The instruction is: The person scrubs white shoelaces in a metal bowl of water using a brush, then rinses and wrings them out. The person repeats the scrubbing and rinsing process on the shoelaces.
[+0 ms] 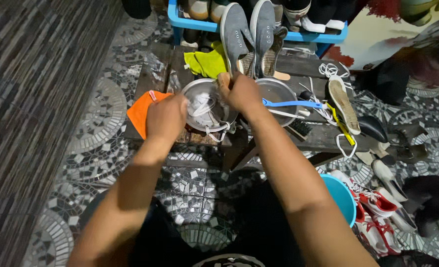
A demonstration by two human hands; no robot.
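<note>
White shoelaces [205, 110] are held in a round metal bowl [192, 91] on the low wooden table [153, 74]. The left hand [166, 117] is closed on the laces. The right hand [240, 92] is closed on a brush handle [223, 79]. A second metal bowl [278, 91] is seen beside it, with a blue brush [292, 104] laid across.

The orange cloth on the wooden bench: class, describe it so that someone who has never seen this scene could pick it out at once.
Find the low dark wooden bench on the patterned tile floor. At its left end, beside the left hand and the metal bowl, lies the orange cloth, hanging over the edge. It is flat and bright orange, unlike the crumpled yellow-green cloth farther back.
</note>
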